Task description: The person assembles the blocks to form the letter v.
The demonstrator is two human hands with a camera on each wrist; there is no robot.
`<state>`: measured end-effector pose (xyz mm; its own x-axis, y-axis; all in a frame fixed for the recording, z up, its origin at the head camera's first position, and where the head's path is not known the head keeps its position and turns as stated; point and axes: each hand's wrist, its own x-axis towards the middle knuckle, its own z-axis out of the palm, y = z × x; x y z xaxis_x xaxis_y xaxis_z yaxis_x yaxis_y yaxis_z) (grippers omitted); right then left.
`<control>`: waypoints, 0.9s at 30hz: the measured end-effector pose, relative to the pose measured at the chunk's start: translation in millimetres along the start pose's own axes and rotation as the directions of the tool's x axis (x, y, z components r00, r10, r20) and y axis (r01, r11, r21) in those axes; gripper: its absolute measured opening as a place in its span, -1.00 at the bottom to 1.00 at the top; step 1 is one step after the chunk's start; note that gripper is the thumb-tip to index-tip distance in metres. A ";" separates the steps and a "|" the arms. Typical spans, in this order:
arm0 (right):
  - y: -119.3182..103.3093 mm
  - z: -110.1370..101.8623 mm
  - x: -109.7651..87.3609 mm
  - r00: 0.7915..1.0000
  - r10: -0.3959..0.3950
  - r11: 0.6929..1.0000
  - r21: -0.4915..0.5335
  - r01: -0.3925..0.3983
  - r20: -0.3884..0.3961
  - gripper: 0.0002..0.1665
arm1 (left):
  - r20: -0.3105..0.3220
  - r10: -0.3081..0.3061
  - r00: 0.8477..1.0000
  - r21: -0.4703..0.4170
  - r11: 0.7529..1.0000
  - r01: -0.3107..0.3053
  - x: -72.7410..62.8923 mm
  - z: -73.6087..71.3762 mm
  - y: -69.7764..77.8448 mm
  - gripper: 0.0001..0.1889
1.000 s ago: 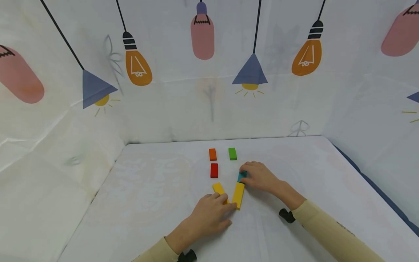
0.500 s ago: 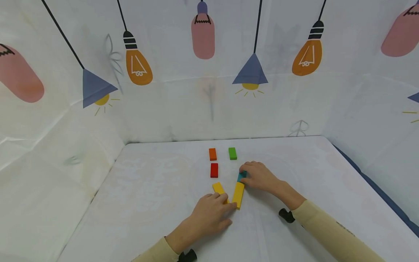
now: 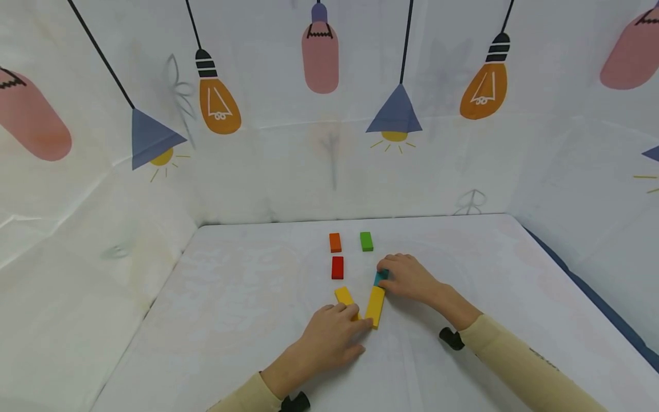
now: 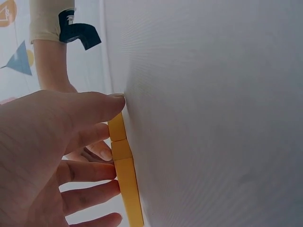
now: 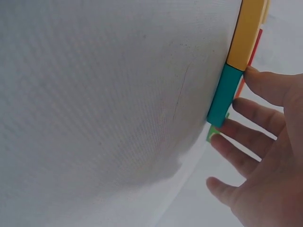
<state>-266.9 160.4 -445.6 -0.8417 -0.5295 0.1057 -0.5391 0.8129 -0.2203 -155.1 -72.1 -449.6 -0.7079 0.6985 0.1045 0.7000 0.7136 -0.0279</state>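
The left hand (image 3: pixel 329 339), fingers loosely extended, touched the two yellow blocks (image 3: pixel 375 307), angled together on the bench (image 3: pixel 247 286). The right hand (image 3: pixel 409 278), fingers relaxed and spread, rested its tips on the teal block (image 5: pixel 224 94), end to end with one yellow block; a red block (image 3: pixel 337 268), an orange block (image 3: pixel 335 243) and a green block (image 3: pixel 366 241) lay farther off.

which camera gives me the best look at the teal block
The right wrist view: it shows the teal block large and nearly whole, its end against a yellow block. The head view shows only part of it, the rest hidden by the right hand. I can't make it out in the left wrist view.
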 end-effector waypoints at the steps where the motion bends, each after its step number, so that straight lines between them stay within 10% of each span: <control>1: 0.0 -0.3 -0.1 1.000 0.001 1.000 -0.002 -0.001 0.002 -0.72 | 0.001 0.000 1.000 -0.001 1.000 0.000 0.1 0.1 0.0 -0.53; 27: 0.7 -1.0 -0.9 1.000 -0.002 0.999 -0.038 0.003 0.013 -0.68 | 0.014 -0.031 0.999 -0.029 0.999 0.032 -0.8 1.5 1.9 -0.51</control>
<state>-266.6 161.7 -444.9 -0.8400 -0.5344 0.0938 -0.5422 0.8200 -0.1834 -153.3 -71.2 -451.2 -0.7308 0.6764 0.0919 0.6796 0.7336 0.0044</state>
